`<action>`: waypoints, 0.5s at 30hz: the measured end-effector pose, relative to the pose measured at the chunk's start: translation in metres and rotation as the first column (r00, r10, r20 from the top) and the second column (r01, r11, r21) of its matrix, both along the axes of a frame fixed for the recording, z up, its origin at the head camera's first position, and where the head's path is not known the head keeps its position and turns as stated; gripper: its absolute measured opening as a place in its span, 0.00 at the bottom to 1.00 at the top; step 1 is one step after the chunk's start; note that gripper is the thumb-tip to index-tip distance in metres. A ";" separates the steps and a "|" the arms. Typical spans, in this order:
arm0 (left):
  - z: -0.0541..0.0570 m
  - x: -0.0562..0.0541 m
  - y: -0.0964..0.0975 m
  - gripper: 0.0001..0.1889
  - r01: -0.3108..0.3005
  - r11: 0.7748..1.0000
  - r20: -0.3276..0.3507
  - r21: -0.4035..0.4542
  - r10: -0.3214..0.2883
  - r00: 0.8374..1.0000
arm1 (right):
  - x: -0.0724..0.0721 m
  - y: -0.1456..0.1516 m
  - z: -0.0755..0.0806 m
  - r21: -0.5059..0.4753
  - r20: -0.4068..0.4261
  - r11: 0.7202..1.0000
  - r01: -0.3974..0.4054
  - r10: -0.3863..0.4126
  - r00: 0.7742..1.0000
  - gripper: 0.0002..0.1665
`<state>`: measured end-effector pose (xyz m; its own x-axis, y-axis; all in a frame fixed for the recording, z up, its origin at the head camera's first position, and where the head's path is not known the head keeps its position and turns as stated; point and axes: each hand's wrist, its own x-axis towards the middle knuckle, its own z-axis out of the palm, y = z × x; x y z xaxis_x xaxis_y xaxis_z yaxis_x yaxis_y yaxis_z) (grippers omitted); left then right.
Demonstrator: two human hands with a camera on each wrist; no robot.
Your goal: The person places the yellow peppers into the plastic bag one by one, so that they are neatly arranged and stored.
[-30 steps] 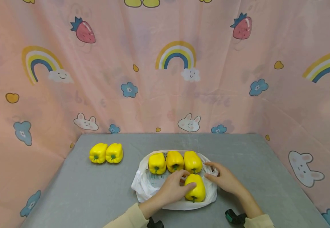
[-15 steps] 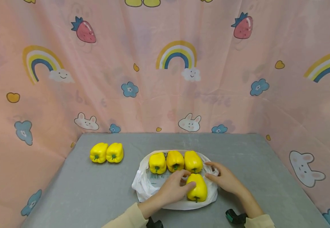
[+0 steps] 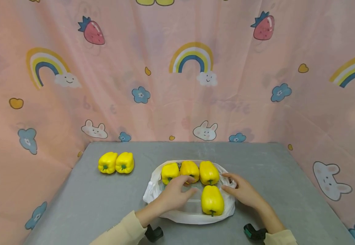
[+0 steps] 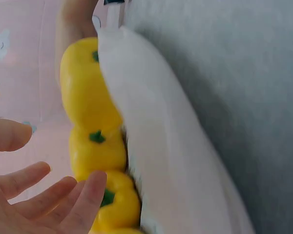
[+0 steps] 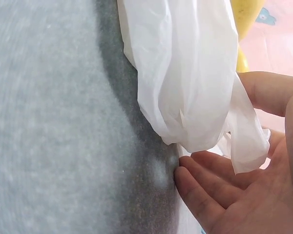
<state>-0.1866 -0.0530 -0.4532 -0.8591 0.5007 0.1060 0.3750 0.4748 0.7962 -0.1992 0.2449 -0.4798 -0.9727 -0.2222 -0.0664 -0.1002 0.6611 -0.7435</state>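
A white plastic bag (image 3: 192,217) lies spread on the grey table with several yellow bell peppers in it. Three form a back row, the right one (image 3: 209,173) nearest the right hand; a single bell pepper (image 3: 212,200) sits at front right. My left hand (image 3: 174,194) hovers over the bag's left half, thumb and fingers apart, holding nothing; the left wrist view shows its fingers (image 4: 88,204) spread before the peppers. At the bag's right edge is my right hand (image 3: 241,190). In the right wrist view, its fairly straight fingers (image 5: 200,187) touch the bag's loose edge (image 5: 249,141), thumb tip hidden.
Two more yellow bell peppers, a left one (image 3: 107,162) and a right one (image 3: 124,162), sit side by side at the table's back left. A pink printed curtain (image 3: 177,102) encloses the back and sides of the grey table (image 3: 82,204).
My left hand has let go of the front right bell pepper and moved left, away from it. That pepper shifted slightly right beforehand. The right hand stays at the bag's edge.
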 end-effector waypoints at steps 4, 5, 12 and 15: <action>0.004 -0.004 -0.012 0.21 -0.023 1.000 -0.018 0.016 0.023 1.000 | 0.000 0.000 0.000 0.002 -0.005 1.000 0.000 0.000 1.000 0.34; 0.005 -0.005 -0.015 0.20 -0.026 0.999 -0.023 0.022 0.026 0.999 | 0.000 0.000 0.000 0.005 -0.005 1.000 0.000 0.000 1.000 0.34; 0.016 -0.011 -0.037 0.18 -0.029 0.998 -0.082 0.061 0.034 0.996 | -0.001 0.000 0.000 0.008 0.001 1.000 0.001 -0.001 1.000 0.34; 0.021 -0.013 -0.047 0.17 -0.045 0.996 -0.109 0.076 0.053 0.993 | -0.001 0.000 0.000 0.007 0.003 1.000 -0.002 0.002 1.000 0.34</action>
<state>-0.2001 -0.1001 -0.4323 -0.8634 0.4457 0.2365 0.4404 0.4367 0.7844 -0.2000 0.2451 -0.4798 -0.9720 -0.2239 -0.0708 -0.0996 0.6663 -0.7390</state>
